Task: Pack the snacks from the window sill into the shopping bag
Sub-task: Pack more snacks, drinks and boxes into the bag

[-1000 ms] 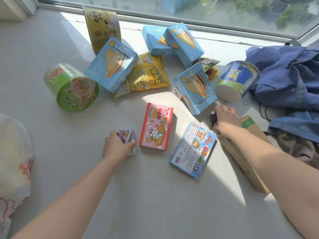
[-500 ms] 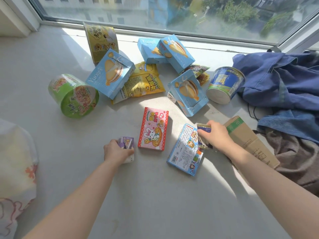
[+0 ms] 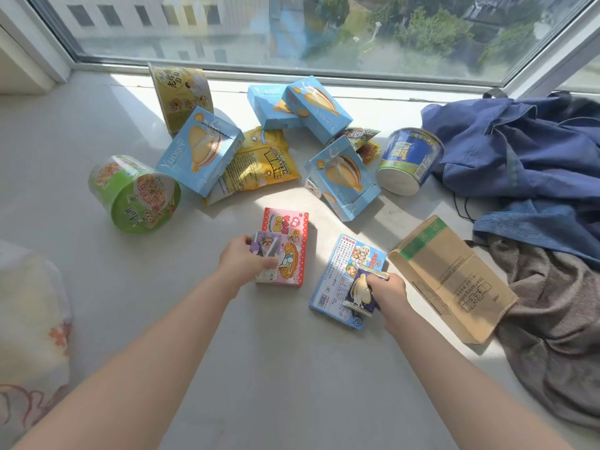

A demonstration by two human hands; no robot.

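Note:
My left hand (image 3: 244, 263) grips a small purple snack packet (image 3: 267, 251) above the pink snack box (image 3: 290, 241) lying on the window sill (image 3: 266, 368). My right hand (image 3: 388, 292) holds a small dark blue snack packet (image 3: 360, 292) over the light blue flat box (image 3: 344, 271). Behind them lie several blue cookie boxes (image 3: 203, 151), a yellow snack bag (image 3: 259, 168), a green noodle cup (image 3: 136, 194) on its side, a blue noodle cup (image 3: 409, 159) and a yellow cup (image 3: 181, 92). The blue fabric shopping bag (image 3: 519, 151) lies crumpled at the right.
A brown cardboard box (image 3: 451, 274) lies right of my right hand. Grey cloth (image 3: 552, 319) is heaped at the far right. A white floral cushion (image 3: 29, 319) sits at the left edge. The window glass (image 3: 292, 27) bounds the sill at the back.
My left hand has lifted the purple packet and moved it right, over the pink box. My right hand has pulled the dark blue packet nearer, over the light blue box.

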